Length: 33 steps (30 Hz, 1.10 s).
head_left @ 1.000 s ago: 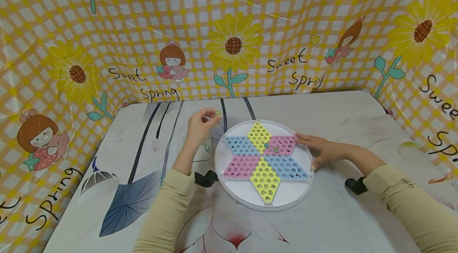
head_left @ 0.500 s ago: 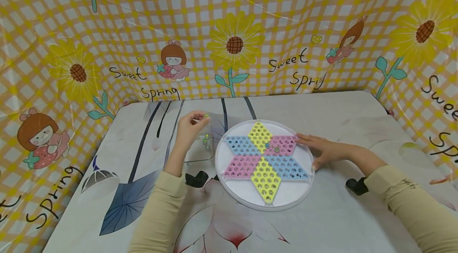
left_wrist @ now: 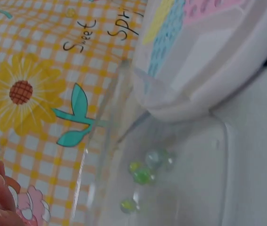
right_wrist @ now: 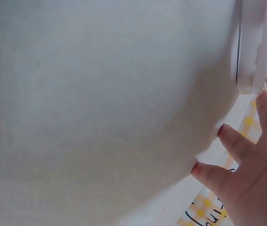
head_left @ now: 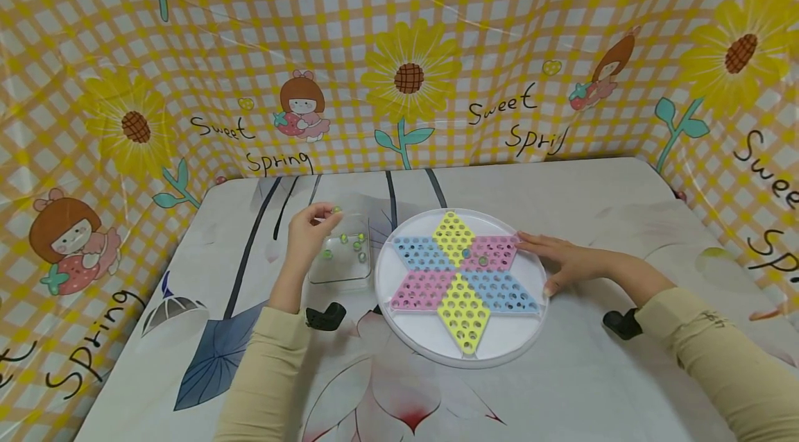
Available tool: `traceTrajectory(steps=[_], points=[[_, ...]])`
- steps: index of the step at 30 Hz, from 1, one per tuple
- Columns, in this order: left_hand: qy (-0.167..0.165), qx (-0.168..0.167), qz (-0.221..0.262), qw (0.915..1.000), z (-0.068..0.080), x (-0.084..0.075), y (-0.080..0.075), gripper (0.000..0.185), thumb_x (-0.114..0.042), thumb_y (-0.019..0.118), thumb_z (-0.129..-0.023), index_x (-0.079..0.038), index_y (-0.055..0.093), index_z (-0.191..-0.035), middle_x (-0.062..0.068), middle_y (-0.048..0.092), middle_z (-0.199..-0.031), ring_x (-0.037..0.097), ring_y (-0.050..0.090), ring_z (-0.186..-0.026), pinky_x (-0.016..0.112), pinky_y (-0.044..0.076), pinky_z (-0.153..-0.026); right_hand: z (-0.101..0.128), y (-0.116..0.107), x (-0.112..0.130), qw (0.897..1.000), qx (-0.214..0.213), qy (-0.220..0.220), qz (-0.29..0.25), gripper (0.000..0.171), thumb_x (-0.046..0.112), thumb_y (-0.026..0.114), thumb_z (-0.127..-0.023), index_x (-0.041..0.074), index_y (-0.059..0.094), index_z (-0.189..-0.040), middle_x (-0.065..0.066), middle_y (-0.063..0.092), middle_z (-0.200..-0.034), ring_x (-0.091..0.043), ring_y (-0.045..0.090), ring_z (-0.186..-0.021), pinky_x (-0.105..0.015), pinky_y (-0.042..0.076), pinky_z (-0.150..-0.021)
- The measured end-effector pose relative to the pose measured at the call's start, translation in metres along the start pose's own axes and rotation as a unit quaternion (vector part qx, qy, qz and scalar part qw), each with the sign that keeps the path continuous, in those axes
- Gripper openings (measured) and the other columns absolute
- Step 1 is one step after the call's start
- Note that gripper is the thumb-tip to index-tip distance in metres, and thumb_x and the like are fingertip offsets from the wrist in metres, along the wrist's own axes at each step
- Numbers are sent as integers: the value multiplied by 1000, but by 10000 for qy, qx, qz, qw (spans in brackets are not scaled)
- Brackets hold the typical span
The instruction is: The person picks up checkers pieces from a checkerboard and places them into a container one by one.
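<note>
A yellow-green glass marble (head_left: 337,209) is pinched in the fingertips of my left hand (head_left: 307,228), above the left side of a clear plastic box (head_left: 340,280). Several green, yellow and clear marbles lie inside that box; a green marble (left_wrist: 142,176) shows among them in the left wrist view. To the right is a round white Chinese checkers board (head_left: 406,338) with a pink, blue and yellow star. Two marbles sit near its centre, one of them a green marble (head_left: 483,261). My right hand (head_left: 571,263) rests at the board's right rim, fingers spread and fairly straight.
A table (head_left: 562,386) with a printed cloth carries everything. Behind it hangs a yellow checked curtain (head_left: 349,26) with sunflowers. Black wrist mounts, such as the left mount (head_left: 326,317), stick out at both wrists.
My left hand has moved left and slightly down with the marble, from beside the board to the box's left side, uncovering more marbles. The right hand stays at the board's rim.
</note>
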<state>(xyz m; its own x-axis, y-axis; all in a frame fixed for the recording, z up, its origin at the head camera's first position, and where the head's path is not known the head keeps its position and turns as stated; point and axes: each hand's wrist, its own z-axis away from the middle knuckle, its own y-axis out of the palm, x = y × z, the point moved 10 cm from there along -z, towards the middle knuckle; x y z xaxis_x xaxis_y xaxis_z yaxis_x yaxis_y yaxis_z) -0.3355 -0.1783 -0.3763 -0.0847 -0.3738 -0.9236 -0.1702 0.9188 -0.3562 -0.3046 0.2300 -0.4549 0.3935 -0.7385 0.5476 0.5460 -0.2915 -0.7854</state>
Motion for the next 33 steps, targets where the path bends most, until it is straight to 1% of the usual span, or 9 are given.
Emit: traceTrajectory(steps=[5,10,13,17,23,26,30,33], points=[[-321,-51,-58,9995,-1,19,-7,24,-22,65,-85,-3,64,-100,3,56,-86,9,50,-70,19,43,-60,0,0,-2,10000,22,64,-13,98,40,76,-66,3,27,-142,-25,7,-149,-52,3,-132,-69,8,-98],[-617,-83,-132,9980,-1,35,-9,26,-20,65,-85,-1,63,-102,3,55,-84,8,49,-66,18,41,-58,1,0,-1,9999,55,99,-82,98,39,75,-67,3,26,-142,-24,6,-149,-52,2,-132,-70,6,-98],[-703,-153,-200,9972,0,40,-11,26,-18,65,-84,0,63,-103,2,55,-82,6,48,-64,17,41,-58,1,0,0,9999,49,81,-104,98,39,76,-66,2,26,-142,-24,7,-149,-52,1,-132,-70,5,-97],[-725,-224,-210,9969,-1,44,-13,26,-17,66,-83,0,63,-103,2,55,-81,5,48,-63,16,42,-57,1,0,1,9999,30,72,-118,98,38,76,-66,1,26,-142,-25,7,-149,-52,1,-132,-70,5,-98],[-729,-270,-200,9968,0,44,-14,27,-19,65,-84,-1,64,-104,3,56,-83,6,49,-62,18,42,-58,1,1,-1,9998,47,135,-121,98,39,76,-67,2,26,-142,-24,6,-149,-52,1,-132,-70,5,-98],[-773,-221,-212,9965,0,42,-13,28,-20,65,-84,-2,64,-105,4,56,-85,7,49,-64,19,42,-60,1,1,-2,9998,51,158,-103,98,39,75,-67,3,25,-143,-24,6,-150,-52,1,-132,-70,6,-97],[-732,-173,-221,9969,0,35,-10,28,-21,65,-84,-3,64,-106,5,57,-87,8,51,-65,19,42,-60,1,1,-1,9997,77,176,-122,98,38,75,-67,4,25,-143,-23,5,-150,-52,1,-132,-70,6,-97],[-591,-143,-161,9980,-1,25,-6,30,-20,65,-84,-3,64,-108,5,58,-86,9,51,-65,19,43,-59,1,1,1,9997,104,191,-132,98,38,75,-68,3,24,-143,-23,5,-150,-52,1,-132,-70,6,-97]])
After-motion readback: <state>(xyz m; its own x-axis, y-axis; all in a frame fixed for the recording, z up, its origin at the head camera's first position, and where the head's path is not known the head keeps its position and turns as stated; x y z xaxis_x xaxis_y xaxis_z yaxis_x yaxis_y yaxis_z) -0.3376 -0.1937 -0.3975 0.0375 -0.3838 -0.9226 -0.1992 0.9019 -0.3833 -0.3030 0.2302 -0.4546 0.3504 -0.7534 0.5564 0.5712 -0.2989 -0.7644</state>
